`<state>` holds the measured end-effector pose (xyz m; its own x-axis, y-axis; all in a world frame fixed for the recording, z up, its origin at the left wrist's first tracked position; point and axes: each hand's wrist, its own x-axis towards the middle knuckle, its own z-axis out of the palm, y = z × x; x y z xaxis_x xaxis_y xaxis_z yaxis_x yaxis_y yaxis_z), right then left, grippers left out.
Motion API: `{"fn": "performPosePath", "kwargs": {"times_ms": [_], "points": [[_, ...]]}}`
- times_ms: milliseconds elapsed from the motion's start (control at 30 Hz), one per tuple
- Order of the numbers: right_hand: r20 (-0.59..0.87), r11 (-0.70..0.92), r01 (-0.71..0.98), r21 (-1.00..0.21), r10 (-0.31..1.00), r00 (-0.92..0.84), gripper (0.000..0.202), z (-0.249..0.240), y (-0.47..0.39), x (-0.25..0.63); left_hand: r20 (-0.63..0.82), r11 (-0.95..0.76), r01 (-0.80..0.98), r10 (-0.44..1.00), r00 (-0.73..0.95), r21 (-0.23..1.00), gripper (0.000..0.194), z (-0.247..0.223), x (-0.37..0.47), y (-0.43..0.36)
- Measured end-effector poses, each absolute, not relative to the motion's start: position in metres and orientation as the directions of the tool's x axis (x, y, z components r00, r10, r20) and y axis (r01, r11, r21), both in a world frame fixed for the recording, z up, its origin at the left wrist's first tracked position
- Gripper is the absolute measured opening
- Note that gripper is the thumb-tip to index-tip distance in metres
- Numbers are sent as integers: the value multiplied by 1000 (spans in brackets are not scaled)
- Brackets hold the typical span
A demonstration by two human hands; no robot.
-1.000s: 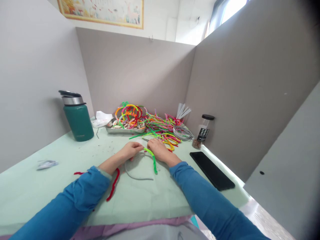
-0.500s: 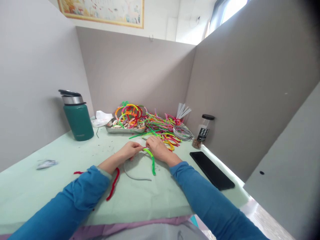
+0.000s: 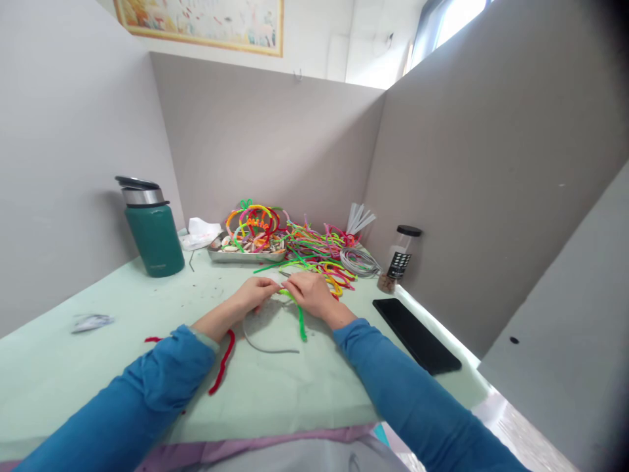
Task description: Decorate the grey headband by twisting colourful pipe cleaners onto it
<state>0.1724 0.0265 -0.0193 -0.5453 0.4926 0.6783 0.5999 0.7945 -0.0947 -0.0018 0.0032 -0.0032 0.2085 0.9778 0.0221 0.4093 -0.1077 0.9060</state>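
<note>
In the head view, the left hand (image 3: 255, 296) and right hand (image 3: 310, 295) are meeting just in front of the metal tray (image 3: 246, 257), each keeping its fingertips pinched together on the upper end of a green pipe cleaner (image 3: 301, 322), which is hanging down on the tray's near side. A grey wire (image 3: 270, 351) is curving out below the left hand; whether that hand is gripping it too, I cannot tell. Left of the tray, a teal tumbler (image 3: 156, 242) is bearing faint lettering, too small to read. Well right of the tray, a black-capped jar (image 3: 399, 259) is showing a black label with unreadable white marks. Nearer than the tray and farther right, a black smartphone (image 3: 417, 335) is lying along the tablecloth's (image 3: 295, 400) right edge. Crumb-strewn cloth is separating tray from left hand.
</note>
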Motion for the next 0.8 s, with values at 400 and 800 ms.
{"fn": "performPosePath", "kwargs": {"times_ms": [400, 800], "points": [[433, 569, 334, -752, 808, -399, 33, -27, 33, 164, 61, -175, 389, 956, 288, 904, 37, -5, -4, 5], [419, 516, 250, -819, 836, -354, 26, -26, 34, 165, 3, -146, 347, 925, 380, 927, 38, -6, -1, 2]]}}
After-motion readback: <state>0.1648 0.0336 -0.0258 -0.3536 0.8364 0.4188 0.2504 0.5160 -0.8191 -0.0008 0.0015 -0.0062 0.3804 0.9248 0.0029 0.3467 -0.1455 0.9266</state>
